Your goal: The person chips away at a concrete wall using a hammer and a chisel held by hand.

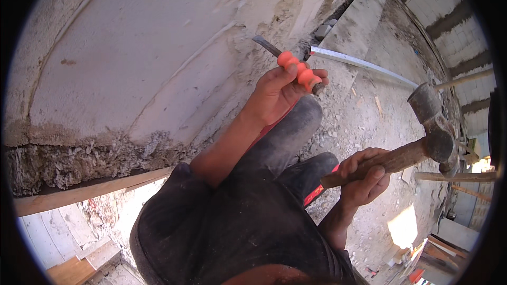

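My left hand (275, 92) is closed around the ribbed orange grip of a cold chisel (299, 68). Its dark flat blade points up and left toward the chipped wall, and the struck end sticks out below my fingers. In my right hand (365, 177) is a hammer (393, 157) with a worn wooden handle, gripped near its lower end. The heavy, dusty metal head is raised at the right, well apart from the chisel. The rough plastered wall (153, 37) stands on my left, with its lower part broken away.
Rubble and dust cover the floor (364, 119). A long pale metal bar (364, 63) lies ahead of my knees. A wooden board (95, 192) runs under the broken wall at lower left. Poles (455, 177) and planks (446, 253) stand or lie at the right.
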`<state>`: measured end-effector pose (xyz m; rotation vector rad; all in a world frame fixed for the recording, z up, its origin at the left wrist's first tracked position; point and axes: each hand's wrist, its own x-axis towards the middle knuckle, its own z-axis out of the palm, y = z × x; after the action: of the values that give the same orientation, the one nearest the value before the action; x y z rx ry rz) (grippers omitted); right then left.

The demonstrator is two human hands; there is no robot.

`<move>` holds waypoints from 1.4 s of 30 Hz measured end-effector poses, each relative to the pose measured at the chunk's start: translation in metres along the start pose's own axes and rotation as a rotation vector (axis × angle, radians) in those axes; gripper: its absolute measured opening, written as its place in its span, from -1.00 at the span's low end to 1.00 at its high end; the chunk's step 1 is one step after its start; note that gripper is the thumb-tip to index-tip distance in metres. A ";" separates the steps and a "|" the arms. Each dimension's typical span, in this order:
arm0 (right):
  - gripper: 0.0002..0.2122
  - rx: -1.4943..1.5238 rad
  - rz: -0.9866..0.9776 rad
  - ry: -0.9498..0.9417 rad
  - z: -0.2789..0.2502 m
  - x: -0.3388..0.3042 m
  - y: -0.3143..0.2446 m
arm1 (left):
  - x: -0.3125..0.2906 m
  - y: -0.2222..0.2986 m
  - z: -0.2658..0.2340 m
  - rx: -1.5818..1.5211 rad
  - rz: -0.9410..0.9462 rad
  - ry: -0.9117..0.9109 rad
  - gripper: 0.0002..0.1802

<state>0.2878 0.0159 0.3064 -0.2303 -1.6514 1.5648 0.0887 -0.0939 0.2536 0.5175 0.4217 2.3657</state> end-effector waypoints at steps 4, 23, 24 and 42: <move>-0.45 -0.034 -0.030 -0.015 0.000 0.000 0.005 | 0.002 0.001 -0.015 -0.011 -0.002 -0.037 -0.82; -0.76 -0.451 -0.031 -0.307 -0.014 -0.004 0.049 | 0.003 -0.005 -0.033 -0.038 -0.028 0.004 -0.75; -0.79 -0.224 -0.075 -0.249 -0.012 -0.005 0.043 | 0.008 -0.001 -0.031 -0.066 0.013 -0.049 -0.74; -0.63 -0.406 -0.205 -0.222 0.013 0.014 0.050 | 0.017 0.010 -0.026 -0.178 0.026 -0.067 -0.60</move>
<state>0.2506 0.0258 0.2690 -0.0944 -2.0898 1.1237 0.0586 -0.0938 0.2396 0.5193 0.1729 2.3754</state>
